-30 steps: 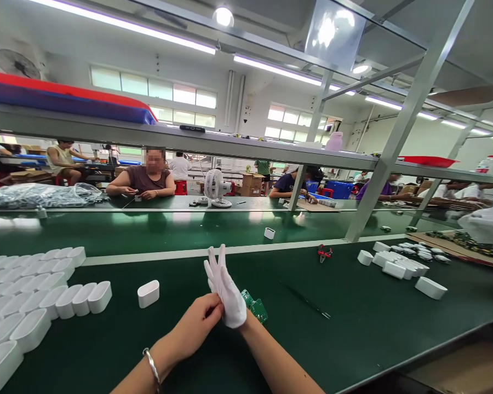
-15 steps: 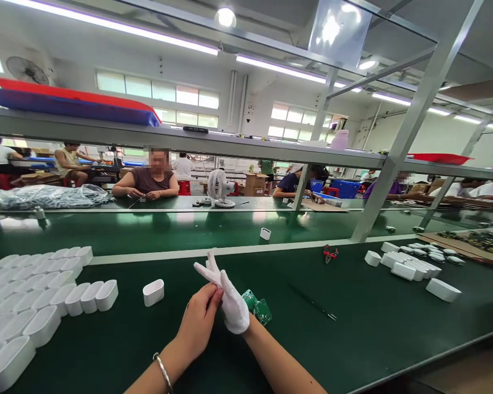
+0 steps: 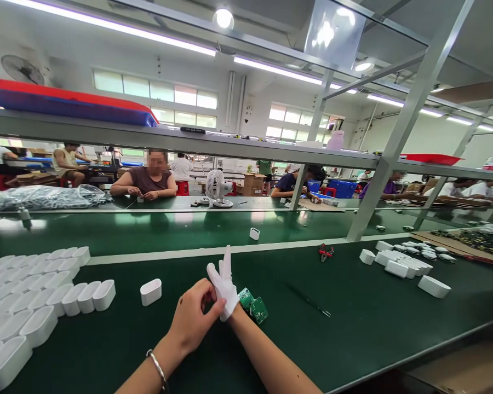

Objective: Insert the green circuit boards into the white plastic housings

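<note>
My right hand (image 3: 225,284) wears a white cloth glove and is held upright over the green table, its fingers pointing up and slightly apart. My bare left hand (image 3: 192,318), a silver bracelet on its wrist, pinches the glove near the palm. Two small green circuit boards (image 3: 252,305) lie on the table just right of my hands. A single white oval housing (image 3: 150,291) stands to the left of them.
Several rows of white oval housings (image 3: 33,306) fill the left of the table, more white parts (image 3: 406,264) sit at right. Red-handled cutters (image 3: 325,252) and a thin dark tool (image 3: 308,300) lie ahead. One housing (image 3: 254,233) rides the conveyor. People work across the line.
My left hand has slid up along the glove while the gloved fingers straightened upward. The white housing on the conveyor has drifted left.
</note>
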Demonstrator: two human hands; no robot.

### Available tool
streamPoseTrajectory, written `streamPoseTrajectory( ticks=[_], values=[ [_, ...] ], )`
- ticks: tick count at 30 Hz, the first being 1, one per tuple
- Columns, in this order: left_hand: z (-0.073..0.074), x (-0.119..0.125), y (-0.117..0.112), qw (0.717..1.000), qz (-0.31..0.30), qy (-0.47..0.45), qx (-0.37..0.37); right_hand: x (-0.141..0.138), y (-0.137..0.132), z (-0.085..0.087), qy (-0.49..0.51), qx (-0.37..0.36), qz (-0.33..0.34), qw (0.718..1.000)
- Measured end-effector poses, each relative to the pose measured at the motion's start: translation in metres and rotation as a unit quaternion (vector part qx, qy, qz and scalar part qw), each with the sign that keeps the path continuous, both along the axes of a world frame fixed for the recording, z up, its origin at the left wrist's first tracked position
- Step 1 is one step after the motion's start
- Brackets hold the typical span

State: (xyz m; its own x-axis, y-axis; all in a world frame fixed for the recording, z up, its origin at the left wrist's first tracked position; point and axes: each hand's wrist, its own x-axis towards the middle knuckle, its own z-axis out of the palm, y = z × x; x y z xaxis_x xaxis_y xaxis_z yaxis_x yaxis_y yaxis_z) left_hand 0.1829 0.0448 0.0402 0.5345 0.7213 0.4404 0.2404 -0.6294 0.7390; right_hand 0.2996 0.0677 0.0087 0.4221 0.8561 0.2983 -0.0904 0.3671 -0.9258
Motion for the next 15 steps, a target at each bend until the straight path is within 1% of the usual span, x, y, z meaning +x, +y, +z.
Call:
streamPoseTrajectory(
  ticks=[2, 3, 5, 8, 10, 12, 13, 14, 15],
  values=[
    [0.003, 0.0, -0.004, 0.997, 0.028, 0.049, 0.055, 0.002, 0.0, 0.003, -0.049, -0.019, -0.061, 0.997],
    [0.004, 0.0, -0.005, 0.995, 0.03, 0.063, 0.072, 0.003, -0.001, 0.006, -0.075, -0.029, -0.091, 0.993],
    [0.004, 0.0, -0.005, 0.994, 0.001, 0.07, 0.079, 0.004, -0.003, 0.014, -0.126, -0.049, -0.137, 0.981],
    [0.002, 0.001, -0.002, 0.994, -0.056, 0.08, 0.049, 0.006, -0.011, 0.028, -0.219, -0.104, -0.186, 0.952],
    [0.001, 0.001, -0.001, 0.991, -0.096, 0.092, 0.015, 0.007, -0.017, 0.037, -0.285, -0.158, -0.2, 0.924],
    [0.001, 0.001, 0.001, 0.984, -0.141, 0.106, -0.011, 0.008, -0.021, 0.042, -0.334, -0.215, -0.191, 0.898],
    [0.001, 0.0, 0.001, 0.982, -0.151, 0.117, -0.014, 0.009, -0.023, 0.044, -0.354, -0.239, -0.184, 0.885],
    [0.001, 0.0, 0.001, 0.982, -0.143, 0.126, -0.006, 0.009, -0.023, 0.044, -0.375, -0.258, -0.18, 0.872],
    [0.001, 0.0, 0.0, 0.984, -0.116, 0.132, 0.01, 0.009, -0.022, 0.044, -0.398, -0.273, -0.183, 0.857]
  ],
)
